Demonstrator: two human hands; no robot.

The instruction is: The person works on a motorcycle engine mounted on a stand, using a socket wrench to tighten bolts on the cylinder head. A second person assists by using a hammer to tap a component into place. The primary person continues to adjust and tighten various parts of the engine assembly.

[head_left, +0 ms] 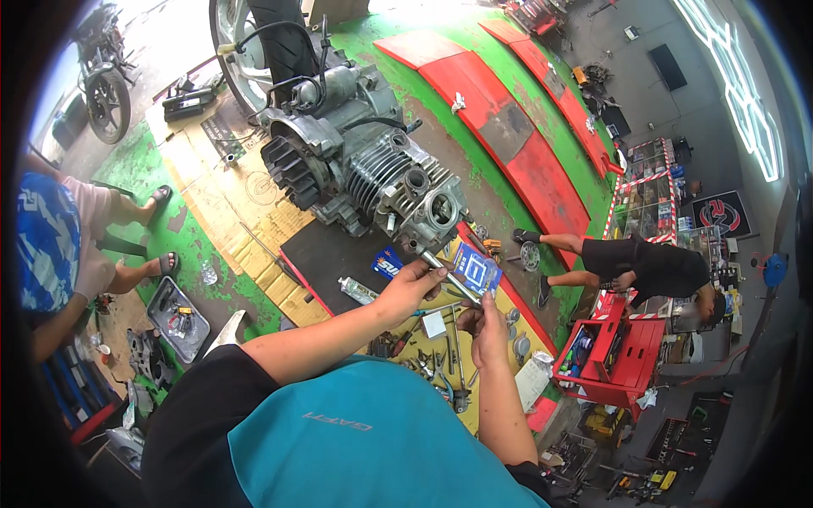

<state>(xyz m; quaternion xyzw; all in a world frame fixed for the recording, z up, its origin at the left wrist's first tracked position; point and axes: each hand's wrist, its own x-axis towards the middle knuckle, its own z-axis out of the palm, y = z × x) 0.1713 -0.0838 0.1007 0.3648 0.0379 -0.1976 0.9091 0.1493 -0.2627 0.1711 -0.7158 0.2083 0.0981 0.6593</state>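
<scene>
My left hand (411, 288) is closed around the upper part of a slim silver metal rod (453, 278), thumb and fingers pinching it. Around the rod's lower end is my right hand (487, 332), also closed. The rod slants in front of a blue packet (478, 267) with a square design. Just beyond my hands stands a grey engine (364, 161) with a finned cylinder and an exposed fan; its cylinder end faces me, close to the rod's tip. Beside my left hand lie a white tube (359, 290) and a dark blue packet (388, 262).
Pliers, wrenches and other hand tools (440, 372) lie on the yellow bench surface below my hands. A grey tray (178, 320) rests at left, near a seated person (51, 237). Another person (660, 271) is at right by a red tool cabinet (614, 356). Red ramps (508, 135) lie beyond.
</scene>
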